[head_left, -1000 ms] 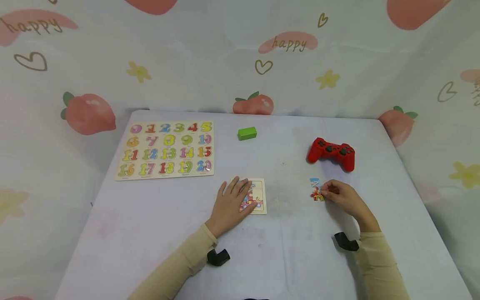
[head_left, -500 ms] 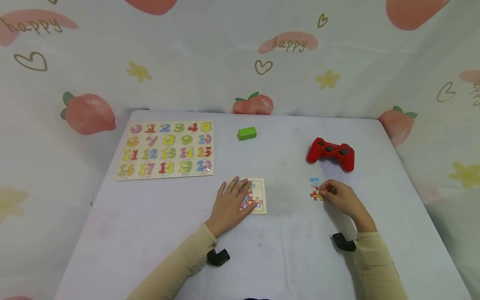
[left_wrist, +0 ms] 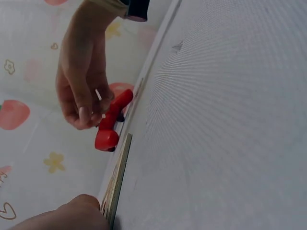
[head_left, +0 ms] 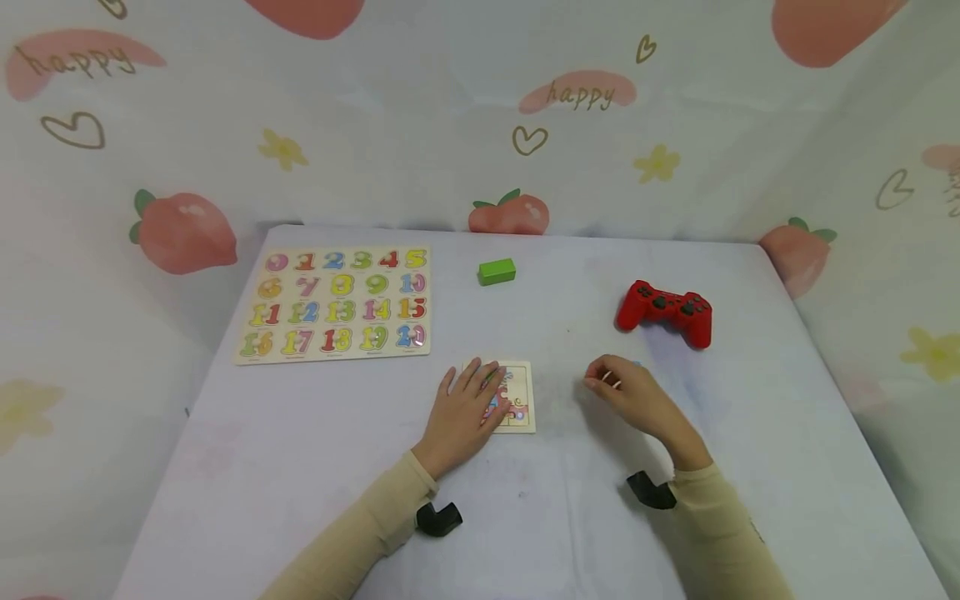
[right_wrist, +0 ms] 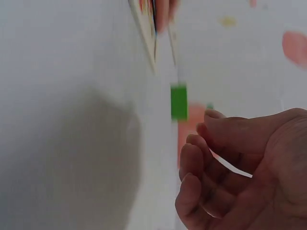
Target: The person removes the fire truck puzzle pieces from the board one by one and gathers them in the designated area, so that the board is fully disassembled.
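A small wooden jigsaw board with colourful pieces set in it lies at the table's centre. My left hand rests flat over its left side, fingers spread, covering part of the picture. To the right, above the table, is my right hand, its thumb and curled fingers meeting in a pinch. A thin pale sliver shows between them; the puzzle piece there is nearly all hidden. Behind that hand a bit of a blue puzzle piece peeks out. In the right wrist view the right hand's fingers curl toward the thumb.
At the back left lies a wooden number board with numerals 0 to 20. A green block stands at the back centre. A red game controller lies at the right, behind the right hand. White cloth covers the table.
My right hand has moved left and lifted from the loose puzzle pieces beside the controller, its fingers still pinched. The left hand has stayed on the jigsaw board.
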A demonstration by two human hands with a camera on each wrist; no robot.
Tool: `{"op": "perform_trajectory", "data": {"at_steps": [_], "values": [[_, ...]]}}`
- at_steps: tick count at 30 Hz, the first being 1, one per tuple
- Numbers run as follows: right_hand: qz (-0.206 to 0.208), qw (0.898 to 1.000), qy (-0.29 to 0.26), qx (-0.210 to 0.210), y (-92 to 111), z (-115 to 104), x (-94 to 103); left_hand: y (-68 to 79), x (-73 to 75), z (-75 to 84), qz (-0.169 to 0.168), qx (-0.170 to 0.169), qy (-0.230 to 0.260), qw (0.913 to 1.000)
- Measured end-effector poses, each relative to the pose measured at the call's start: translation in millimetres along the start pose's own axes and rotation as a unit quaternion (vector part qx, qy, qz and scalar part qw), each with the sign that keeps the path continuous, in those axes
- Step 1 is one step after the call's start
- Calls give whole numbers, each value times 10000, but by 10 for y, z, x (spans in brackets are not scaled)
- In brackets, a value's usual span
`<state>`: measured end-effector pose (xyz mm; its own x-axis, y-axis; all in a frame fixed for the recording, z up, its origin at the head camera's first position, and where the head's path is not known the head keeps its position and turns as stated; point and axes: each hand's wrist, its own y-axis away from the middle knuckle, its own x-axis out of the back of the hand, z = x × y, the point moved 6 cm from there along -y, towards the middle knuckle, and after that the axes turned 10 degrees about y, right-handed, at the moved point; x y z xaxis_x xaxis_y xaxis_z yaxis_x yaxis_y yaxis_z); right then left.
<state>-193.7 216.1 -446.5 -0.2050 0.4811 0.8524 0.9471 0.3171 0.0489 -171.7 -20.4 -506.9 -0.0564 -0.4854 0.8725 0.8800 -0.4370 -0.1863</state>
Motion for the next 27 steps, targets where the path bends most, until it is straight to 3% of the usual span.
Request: {"op": "perform_trajectory", "data": {"at_steps": [4,9,20,27], "values": [[-278,9986,-86,446,-65,-379,-343,5,4,-2,-48,-29,-131,9999],[-398,9960,302,741,-115,-598,-651,2,12,-6,83,-144,-183,9997],[-84,9940,689,844,-108,-645,-708,-17,4,-14,110,-79,-194,9997],[-128,9948,706,724,-102,-667,-734,-16,-5,-23,-32,46,-210,9998]]}}
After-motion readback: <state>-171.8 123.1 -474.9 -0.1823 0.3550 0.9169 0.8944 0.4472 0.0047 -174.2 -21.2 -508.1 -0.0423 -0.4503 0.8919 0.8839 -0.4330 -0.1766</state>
